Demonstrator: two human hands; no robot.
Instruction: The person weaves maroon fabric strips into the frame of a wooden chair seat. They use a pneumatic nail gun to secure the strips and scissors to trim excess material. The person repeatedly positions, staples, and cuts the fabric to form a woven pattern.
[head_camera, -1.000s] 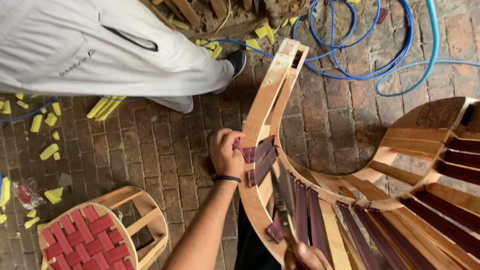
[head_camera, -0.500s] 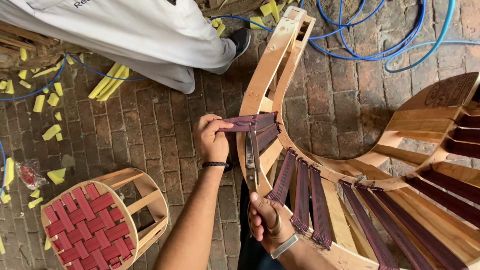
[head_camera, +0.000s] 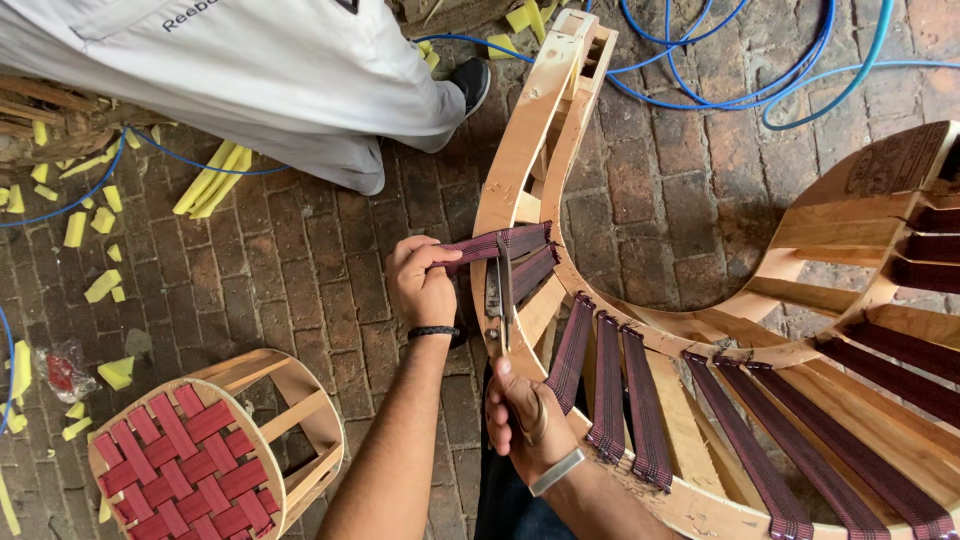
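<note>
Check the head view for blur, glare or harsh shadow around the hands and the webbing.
Head view: soft, even daylight, no glare; left hand, right hand, scissors and maroon webbing strap are sharp; only faint shadow under the wooden chair frame; straight edges bow slightly toward the borders.

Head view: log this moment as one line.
left hand pulls maroon webbing strap taut | right hand holds scissors at strap | curved wooden chair frame | woven stool on brick floor
</note>
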